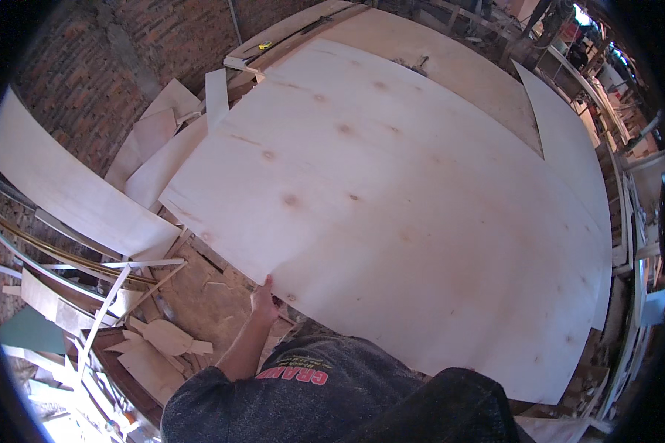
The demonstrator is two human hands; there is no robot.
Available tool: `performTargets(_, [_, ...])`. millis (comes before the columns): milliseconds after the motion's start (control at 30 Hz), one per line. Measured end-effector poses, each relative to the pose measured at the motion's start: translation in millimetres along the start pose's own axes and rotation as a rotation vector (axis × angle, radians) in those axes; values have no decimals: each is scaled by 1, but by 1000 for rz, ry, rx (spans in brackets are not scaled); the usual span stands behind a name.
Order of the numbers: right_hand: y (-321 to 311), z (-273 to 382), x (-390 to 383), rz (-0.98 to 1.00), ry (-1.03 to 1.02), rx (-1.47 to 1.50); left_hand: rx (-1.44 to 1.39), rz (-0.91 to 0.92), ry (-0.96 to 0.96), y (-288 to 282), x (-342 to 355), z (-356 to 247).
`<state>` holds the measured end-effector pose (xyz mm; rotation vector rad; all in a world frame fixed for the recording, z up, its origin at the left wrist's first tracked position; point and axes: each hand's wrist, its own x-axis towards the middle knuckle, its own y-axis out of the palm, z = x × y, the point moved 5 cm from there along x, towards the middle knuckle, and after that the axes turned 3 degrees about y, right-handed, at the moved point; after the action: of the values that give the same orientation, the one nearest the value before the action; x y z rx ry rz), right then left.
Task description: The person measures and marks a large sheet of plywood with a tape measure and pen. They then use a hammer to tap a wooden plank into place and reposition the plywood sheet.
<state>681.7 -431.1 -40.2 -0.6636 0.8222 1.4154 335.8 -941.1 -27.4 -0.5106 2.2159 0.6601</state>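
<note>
A large pale plywood sheet (391, 192) with brown knots spreads across the middle of the view. My left hand (264, 301) grips its near edge, thumb on the upper face and the other fingers hidden beneath. My right hand is out of sight; only the dark sleeve (458, 402) on that side shows, close to the sheet's near edge. Beyond the sheet lies a browner board (436, 70), with a small dark tool (419, 66) on it. Another pale sheet (569, 140) shows along the right side.
A brick wall (74, 81) rises at the far left, with a curved pale panel (74, 184) standing before it. Wood offcuts (162, 343) litter the floor at lower left, near a thin white wooden frame (105, 314). A small yellow object (264, 46) rests at the back.
</note>
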Motion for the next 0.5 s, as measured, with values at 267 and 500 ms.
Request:
performTargets(267, [-26, 28, 3, -149, -45, -111, -24, -85, 114, 5, 5, -25])
performTargets(500, [-61, 20, 37, 25, 27, 25, -20, -96, 183, 39, -15, -56])
